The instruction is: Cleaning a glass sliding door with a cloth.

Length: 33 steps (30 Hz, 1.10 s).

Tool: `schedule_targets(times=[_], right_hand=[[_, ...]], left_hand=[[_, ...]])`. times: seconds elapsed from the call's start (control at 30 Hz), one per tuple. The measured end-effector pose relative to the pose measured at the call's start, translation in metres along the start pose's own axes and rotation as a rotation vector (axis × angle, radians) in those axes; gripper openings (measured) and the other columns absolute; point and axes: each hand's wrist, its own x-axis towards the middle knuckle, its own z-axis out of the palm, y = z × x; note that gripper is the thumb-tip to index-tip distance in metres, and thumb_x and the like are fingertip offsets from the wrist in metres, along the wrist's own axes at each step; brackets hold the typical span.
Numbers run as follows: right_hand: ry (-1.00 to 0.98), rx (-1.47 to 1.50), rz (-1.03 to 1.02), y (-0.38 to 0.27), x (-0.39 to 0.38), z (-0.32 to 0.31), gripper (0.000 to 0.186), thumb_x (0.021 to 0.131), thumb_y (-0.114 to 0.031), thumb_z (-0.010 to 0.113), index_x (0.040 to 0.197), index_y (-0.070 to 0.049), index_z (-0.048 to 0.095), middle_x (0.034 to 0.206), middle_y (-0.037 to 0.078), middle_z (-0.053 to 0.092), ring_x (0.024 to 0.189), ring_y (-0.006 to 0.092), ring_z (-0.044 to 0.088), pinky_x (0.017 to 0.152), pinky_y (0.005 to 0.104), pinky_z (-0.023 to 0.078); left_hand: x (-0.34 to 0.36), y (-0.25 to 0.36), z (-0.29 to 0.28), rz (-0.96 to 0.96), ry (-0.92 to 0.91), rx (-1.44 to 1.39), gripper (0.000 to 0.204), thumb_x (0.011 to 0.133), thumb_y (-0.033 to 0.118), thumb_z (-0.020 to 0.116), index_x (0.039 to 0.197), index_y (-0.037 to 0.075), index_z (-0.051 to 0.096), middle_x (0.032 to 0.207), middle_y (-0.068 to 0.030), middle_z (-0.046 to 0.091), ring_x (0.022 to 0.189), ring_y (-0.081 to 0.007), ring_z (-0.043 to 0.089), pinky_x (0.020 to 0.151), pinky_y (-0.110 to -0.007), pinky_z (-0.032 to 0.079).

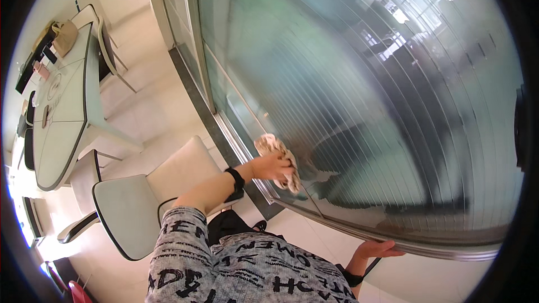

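My left hand (273, 166), with a dark band at the wrist, is closed on a crumpled beige cloth (272, 143). It presses the cloth against a ribbed, translucent glass door (337, 106), close to the door's metal-framed side. Over at the lower right, my right hand (379, 248) is at the metal edge of the same door (449, 255), its visible fingers stretched out along it. A thin dark bar (371, 267) shows beneath that hand; whether the hand touches it cannot be made out. Light reflections and dark shapes show in the glass.
On my left stands a pale chair (130, 213) near the door track (227, 129). Beyond it is a long light table (67, 101) bearing a tan bag (65, 37), a pink container (41, 69) and a phone (45, 116). Another chair (106, 45) stands by the table's far end.
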Motion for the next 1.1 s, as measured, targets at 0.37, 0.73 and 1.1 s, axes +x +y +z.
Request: schedule_targets(times=[0.37, 0.73, 1.1], right_hand=[[0.093, -0.401, -0.267, -0.011, 0.008, -0.001, 0.047, 0.094, -0.031, 0.034, 0.121, 0.007, 0.032, 0.115, 0.024, 0.039, 0.103, 0.0351, 0.045, 0.084, 0.0427, 0.042], [0.144, -0.771, -0.336, -0.017, 0.012, -0.003, 0.059, 0.09, -0.04, 0.042, 0.125, 0.005, 0.027, 0.117, 0.023, 0.04, 0.101, 0.0306, 0.049, 0.082, 0.0414, 0.047], [0.141, -0.8, -0.389, -0.042, 0.011, 0.017, 0.047, 0.088, -0.036, 0.054, 0.112, 0.001, 0.038, 0.103, 0.02, 0.05, 0.093, 0.0351, 0.051, 0.073, 0.0437, 0.043]], left_hand=[[-0.124, -0.167, -0.033, -0.239, -0.376, 0.304, 0.014, 0.07, 0.026, 0.058, 0.078, 0.036, 0.063, 0.11, 0.0087, 0.049, 0.109, -0.0121, 0.044, 0.086, -0.036, 0.037], [-0.206, -0.262, -0.022, -0.891, 0.187, 0.035, 0.019, 0.067, 0.01, 0.06, 0.085, 0.012, 0.066, 0.109, -0.0059, 0.057, 0.105, -0.0268, 0.052, 0.092, -0.037, 0.04], [-0.142, -0.205, 0.026, -1.807, 0.873, -0.809, 0.03, 0.078, 0.008, 0.061, 0.106, 0.001, 0.054, 0.098, -0.0094, 0.062, 0.092, -0.0187, 0.058, 0.08, -0.031, 0.045]])
